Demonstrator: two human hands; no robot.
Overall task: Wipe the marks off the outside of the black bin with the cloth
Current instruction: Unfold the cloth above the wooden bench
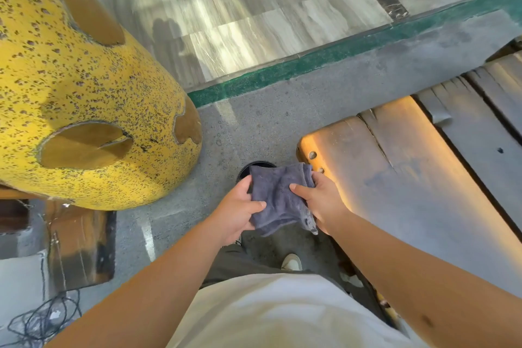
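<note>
A grey-blue cloth (278, 196) hangs between both hands at the frame's centre. My left hand (237, 210) grips its left edge with thumb on top. My right hand (320, 202) pinches its right edge. Directly below and beyond the cloth, only a dark curved rim of the black bin (248, 168) shows on the grey floor; the cloth and hands hide the rest of it.
A big yellow speckled sculpture (84, 93) fills the left. A wooden plank bench (409, 178) runs along the right, close to the bin. A tangle of cable (39, 322) lies at the lower left. My shoe (292, 261) stands behind the bin.
</note>
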